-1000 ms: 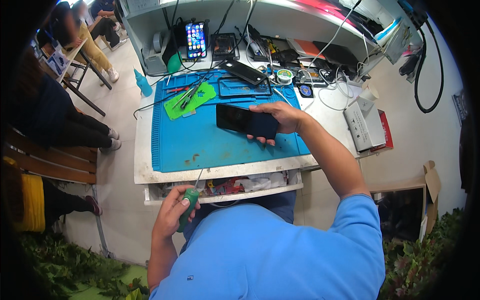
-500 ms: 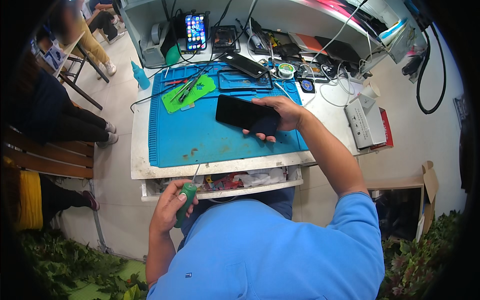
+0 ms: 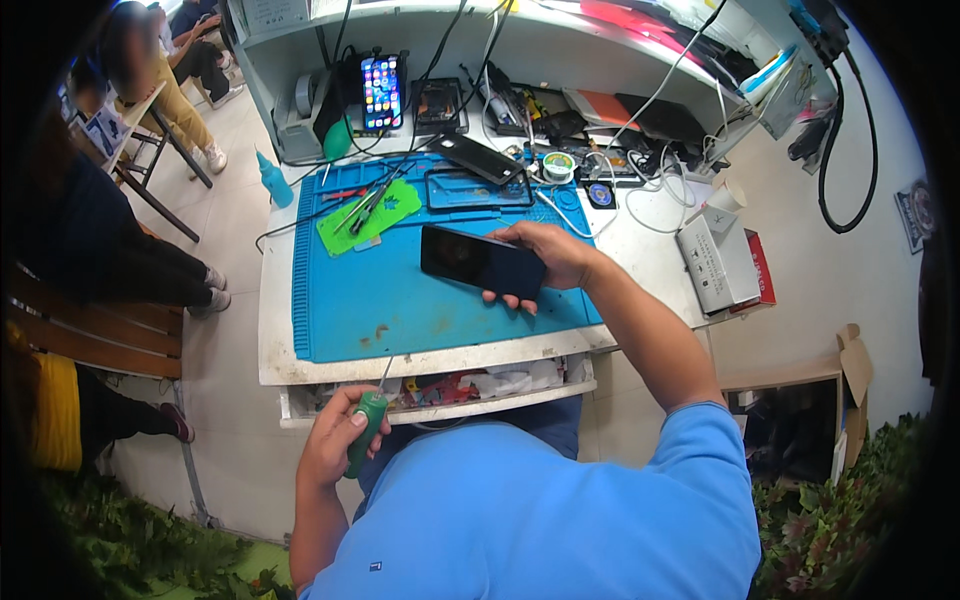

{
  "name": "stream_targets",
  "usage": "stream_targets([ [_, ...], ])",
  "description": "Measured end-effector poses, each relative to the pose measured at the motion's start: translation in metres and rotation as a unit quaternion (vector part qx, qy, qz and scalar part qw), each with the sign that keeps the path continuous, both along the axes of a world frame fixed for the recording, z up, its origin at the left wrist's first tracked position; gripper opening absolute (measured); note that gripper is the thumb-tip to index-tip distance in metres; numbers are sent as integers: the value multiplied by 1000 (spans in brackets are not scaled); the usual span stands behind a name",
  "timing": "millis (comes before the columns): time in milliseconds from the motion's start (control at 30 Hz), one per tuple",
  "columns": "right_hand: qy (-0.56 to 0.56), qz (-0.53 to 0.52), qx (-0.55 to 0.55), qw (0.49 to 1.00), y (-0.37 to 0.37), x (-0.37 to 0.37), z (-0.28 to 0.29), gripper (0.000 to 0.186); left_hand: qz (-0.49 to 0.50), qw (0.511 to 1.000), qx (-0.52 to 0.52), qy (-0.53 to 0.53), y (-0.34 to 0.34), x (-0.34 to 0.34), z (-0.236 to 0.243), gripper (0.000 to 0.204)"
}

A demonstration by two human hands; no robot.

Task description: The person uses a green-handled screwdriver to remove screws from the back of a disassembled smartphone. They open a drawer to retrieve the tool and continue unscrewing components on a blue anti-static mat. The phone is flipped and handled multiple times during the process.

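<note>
The phone is held in the right fingers; the screwdriver is gripped by the left fingers, its tip ahead of them, best kept off the screen.

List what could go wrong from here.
The smartphone, held at one end by the right hand, might slip onto the blue mat. The green-handled screwdriver has an exposed shaft that could scratch the smartphone if brought close. Loosened from the left hand, it might fall into the open drawer.
</note>
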State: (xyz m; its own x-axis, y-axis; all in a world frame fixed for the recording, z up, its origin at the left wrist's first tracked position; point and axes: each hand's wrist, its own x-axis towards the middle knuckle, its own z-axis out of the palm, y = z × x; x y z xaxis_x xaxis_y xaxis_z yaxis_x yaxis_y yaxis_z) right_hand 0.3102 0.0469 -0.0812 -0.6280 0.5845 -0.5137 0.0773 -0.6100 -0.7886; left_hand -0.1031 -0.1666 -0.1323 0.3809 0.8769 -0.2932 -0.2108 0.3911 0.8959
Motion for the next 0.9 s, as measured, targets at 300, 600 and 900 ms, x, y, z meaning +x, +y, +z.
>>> stream_targets([
  [300,-99,17,116,988,-17,-12,13,70,0,1000,8,-10,-1,1,2,50],
  [600,-97,2,82,992,-19,-11,10,60,-5,1000,13,-2,1,1,0,51],
  [900,-56,-32,36,997,-15,-7,7,58,8,1000,17,22,0,3,-1,55],
])
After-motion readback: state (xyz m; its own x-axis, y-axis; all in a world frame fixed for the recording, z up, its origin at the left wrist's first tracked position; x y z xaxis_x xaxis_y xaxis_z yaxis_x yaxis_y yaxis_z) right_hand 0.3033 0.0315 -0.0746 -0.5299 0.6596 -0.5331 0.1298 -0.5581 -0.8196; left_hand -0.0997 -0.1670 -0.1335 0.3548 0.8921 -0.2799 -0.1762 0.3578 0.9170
